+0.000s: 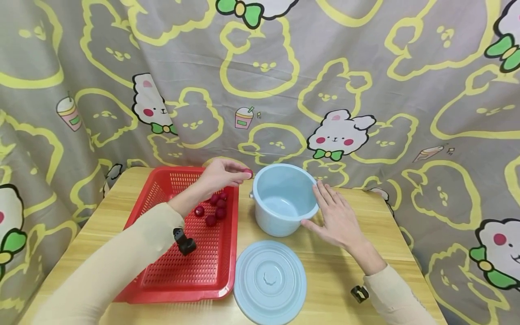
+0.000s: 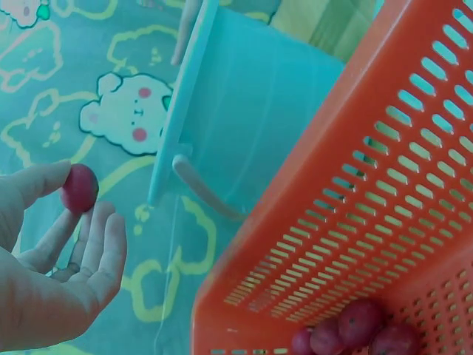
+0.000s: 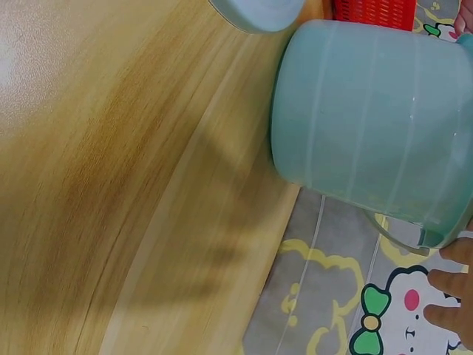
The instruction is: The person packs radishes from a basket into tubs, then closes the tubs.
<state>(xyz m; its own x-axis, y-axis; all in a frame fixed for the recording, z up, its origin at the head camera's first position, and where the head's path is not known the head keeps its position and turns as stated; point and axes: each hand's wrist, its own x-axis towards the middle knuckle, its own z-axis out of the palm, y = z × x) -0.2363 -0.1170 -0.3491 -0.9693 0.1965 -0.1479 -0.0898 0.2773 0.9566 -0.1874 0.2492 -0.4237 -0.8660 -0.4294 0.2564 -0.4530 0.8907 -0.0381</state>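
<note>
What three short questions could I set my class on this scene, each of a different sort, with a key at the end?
1. Multiple choice: what does the left hand pinch?
A) a wooden spoon
B) a small round red item
C) a green cloth

2. True or false: the blue lid lies on the table, off the blue bucket.

3. Short answer: which container holds the other red items?

Key:
1. B
2. True
3. The red basket
</note>
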